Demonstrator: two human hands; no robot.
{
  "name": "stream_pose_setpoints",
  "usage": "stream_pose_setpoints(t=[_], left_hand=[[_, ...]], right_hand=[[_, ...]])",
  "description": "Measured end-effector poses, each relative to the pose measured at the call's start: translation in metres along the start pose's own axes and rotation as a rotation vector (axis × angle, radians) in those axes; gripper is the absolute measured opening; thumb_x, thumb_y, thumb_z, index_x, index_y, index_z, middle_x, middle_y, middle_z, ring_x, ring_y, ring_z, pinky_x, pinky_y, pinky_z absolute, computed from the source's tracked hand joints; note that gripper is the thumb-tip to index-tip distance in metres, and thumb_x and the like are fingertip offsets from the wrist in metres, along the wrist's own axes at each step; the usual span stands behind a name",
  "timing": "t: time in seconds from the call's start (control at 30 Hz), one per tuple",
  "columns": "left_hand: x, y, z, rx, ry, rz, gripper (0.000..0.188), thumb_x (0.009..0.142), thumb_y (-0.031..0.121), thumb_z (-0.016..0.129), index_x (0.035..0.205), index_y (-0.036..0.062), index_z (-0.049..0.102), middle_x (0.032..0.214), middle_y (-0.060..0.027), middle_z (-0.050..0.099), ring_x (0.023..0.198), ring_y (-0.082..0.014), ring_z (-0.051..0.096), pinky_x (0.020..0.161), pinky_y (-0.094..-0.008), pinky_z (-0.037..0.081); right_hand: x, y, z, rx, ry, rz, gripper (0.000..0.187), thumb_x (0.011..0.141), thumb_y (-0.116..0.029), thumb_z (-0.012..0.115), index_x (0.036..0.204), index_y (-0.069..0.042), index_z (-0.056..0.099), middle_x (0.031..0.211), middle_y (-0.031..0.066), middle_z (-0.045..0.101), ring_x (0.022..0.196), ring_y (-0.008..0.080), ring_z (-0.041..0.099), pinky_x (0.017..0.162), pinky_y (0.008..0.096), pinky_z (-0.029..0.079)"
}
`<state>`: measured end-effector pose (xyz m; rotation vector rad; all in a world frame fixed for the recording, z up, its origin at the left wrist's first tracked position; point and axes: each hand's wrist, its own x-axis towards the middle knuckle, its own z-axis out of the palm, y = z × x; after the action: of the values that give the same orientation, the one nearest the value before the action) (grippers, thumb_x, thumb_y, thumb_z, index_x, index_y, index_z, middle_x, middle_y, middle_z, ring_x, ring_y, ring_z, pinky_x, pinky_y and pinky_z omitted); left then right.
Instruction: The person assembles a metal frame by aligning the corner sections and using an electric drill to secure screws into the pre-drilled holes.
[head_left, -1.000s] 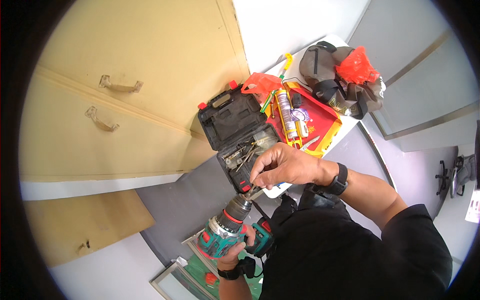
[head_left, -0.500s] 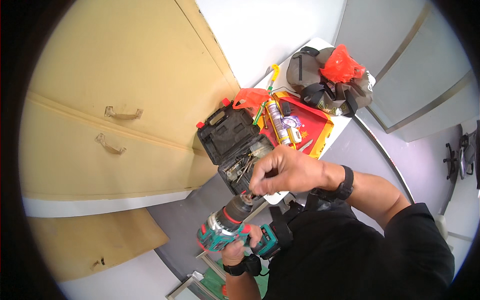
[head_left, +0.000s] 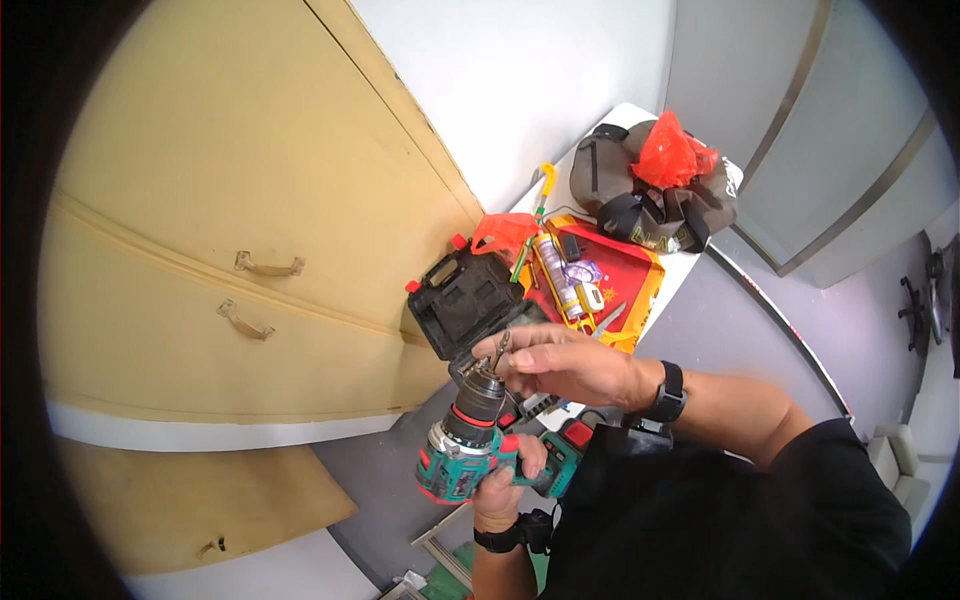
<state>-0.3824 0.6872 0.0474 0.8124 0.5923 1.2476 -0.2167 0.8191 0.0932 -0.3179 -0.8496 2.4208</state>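
Observation:
My left hand is wrapped round the handle of a green and black cordless drill, whose chuck points up and away from me. A thin drill bit sticks up at the chuck's mouth, slightly tilted. Beside it my right hand is open, fingers stretched out and thumb apart. The bit overlaps the fingertips in the picture, and I cannot tell whether they touch it. Behind my right hand lies an opened black tool case, partly hidden by the hand and the drill.
On the white table are a grey duffel bag with a red plastic bag, a red-and-yellow sheet, a sealant tube and a utility knife. Yellow cupboards stand at the left. A long strip lies at the right.
My right hand has opened from a pinch at the chuck, and the bit now shows upright there. The drill has moved slightly right and up in the picture.

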Motion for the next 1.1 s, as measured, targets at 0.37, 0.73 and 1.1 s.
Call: stream_pose_setpoints(t=[0.37, 0.73, 1.1], left_hand=[[-0.003, -0.035, 0.007, 0.979, 0.498, 0.246, 0.045, 0.089, 0.017, 0.066, 0.129, 0.0041, 0.051, 0.099, -0.0115, 0.067, 0.086, -0.0171, 0.064, 0.074, -0.0305, 0.052], [-0.015, -0.049, -0.024, -0.013, 0.513, 0.055, 0.039, 0.105, 0.032, 0.039, 0.13, 0.0045, 0.048, 0.1, -0.0096, 0.064, 0.073, -0.0151, 0.062, 0.058, -0.0293, 0.054], [-0.049, -0.048, -0.012, 0.686, 0.441, -0.165, 0.093, 0.079, 0.022, 0.076, 0.149, -0.0011, 0.019, 0.099, -0.0083, 0.069, 0.081, -0.0205, 0.069, 0.075, -0.0297, 0.053]], right_hand=[[-0.021, 0.003, 0.013, -0.534, 0.363, 0.208, 0.037, 0.094, -0.039, 0.063, 0.104, -0.003, 0.065, 0.087, -0.0023, 0.063, 0.075, 0.0076, 0.058, 0.067, 0.0208, 0.046], [-0.034, 0.014, -0.012, -0.155, 0.095, 0.228, 0.045, 0.087, -0.02, 0.071, 0.125, -0.002, 0.054, 0.091, -0.0028, 0.057, 0.076, 0.0053, 0.051, 0.066, 0.021, 0.04], [-0.029, 0.069, -0.044, -0.227, 0.08, 0.307, 0.031, 0.093, -0.04, 0.064, 0.093, -0.009, 0.063, 0.068, -0.0092, 0.048, 0.053, 0.0014, 0.036, 0.046, 0.0201, 0.026]])
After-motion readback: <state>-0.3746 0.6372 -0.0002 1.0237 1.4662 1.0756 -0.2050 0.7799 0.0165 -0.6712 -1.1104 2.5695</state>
